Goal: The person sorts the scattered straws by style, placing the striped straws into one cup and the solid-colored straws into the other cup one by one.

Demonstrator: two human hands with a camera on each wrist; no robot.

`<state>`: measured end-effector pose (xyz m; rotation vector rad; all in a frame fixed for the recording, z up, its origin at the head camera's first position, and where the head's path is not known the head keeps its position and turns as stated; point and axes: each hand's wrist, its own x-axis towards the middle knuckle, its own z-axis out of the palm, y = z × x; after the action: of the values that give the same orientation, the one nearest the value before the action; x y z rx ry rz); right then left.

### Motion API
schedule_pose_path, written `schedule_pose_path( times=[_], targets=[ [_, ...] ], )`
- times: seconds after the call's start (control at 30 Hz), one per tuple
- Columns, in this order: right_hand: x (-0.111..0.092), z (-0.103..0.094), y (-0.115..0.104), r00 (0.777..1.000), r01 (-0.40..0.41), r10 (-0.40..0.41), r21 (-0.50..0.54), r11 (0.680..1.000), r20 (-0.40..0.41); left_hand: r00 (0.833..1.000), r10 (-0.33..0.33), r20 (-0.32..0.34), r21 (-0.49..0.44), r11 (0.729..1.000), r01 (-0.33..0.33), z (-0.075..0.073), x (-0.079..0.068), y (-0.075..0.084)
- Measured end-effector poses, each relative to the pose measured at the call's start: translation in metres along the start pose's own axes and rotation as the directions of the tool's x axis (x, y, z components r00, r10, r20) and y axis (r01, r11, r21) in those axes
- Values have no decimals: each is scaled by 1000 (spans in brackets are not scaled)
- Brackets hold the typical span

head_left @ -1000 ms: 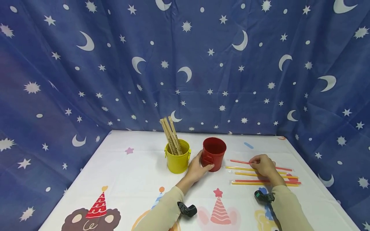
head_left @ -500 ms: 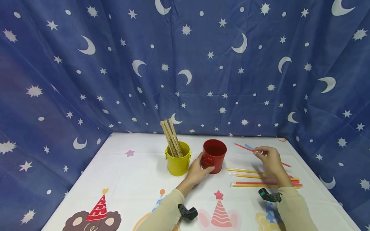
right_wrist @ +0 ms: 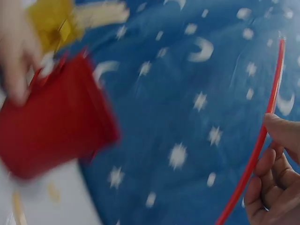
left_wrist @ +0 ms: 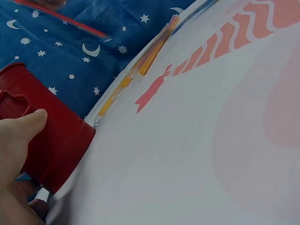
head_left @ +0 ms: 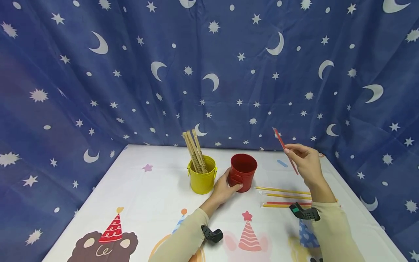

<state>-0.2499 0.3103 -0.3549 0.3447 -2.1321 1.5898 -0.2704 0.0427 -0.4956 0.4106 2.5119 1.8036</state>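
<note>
The red straw (head_left: 282,141) has gone higher above the counter (head_left: 147,193). The right hand (head_left: 307,163) pinches it in its fingers (right_wrist: 266,163), with ends poking out above and below. The left hand (head_left: 223,191) holds the red bucket (head_left: 249,179).

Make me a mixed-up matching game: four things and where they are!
1. Raised thin red straw
2. Slim beige sticks
3. Round red bucket
4. Long yellow-orange straws

A. leaning inside the round yellow bucket
B. lying on the white printed tablecloth
C. gripped by the left hand
D. pinched by the right hand

Pairs: 1-D, 2-A, 3-C, 4-B.
</note>
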Motion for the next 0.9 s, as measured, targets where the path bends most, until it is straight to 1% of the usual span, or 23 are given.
schedule_pose_path(
  times=[0.07,0.1,0.17,0.23,0.33,0.47,0.6,0.73,0.9],
  targets=[
    [5,7,-15,1000,1,-4,144,990,23,1000,2,2,-6,1000,-2,0,0,0],
    [8,11,-22,999,0,-8,215,977,33,1000,2,3,-13,1000,-2,0,-1,0],
    [11,20,-35,999,9,-25,318,948,48,1000,5,7,-24,1000,-5,0,-1,0],
    [14,29,-48,998,30,-51,373,927,48,1000,12,11,-31,999,-12,0,-1,0],
    [16,41,-63,995,60,-88,425,903,47,1000,27,13,-34,999,-26,0,-1,0],
    [19,57,-74,992,67,-110,488,870,58,999,43,17,-36,998,-43,-1,0,0],
    [22,74,-73,994,41,-86,481,876,73,999,49,18,-40,998,-49,-2,0,-1],
    [24,88,-65,994,5,-50,428,904,96,999,49,18,-34,998,-48,-2,-1,-1],
    [24,100,-53,989,-33,-16,322,946,148,998,51,27,-27,998,-50,-2,0,0]
  ],
)
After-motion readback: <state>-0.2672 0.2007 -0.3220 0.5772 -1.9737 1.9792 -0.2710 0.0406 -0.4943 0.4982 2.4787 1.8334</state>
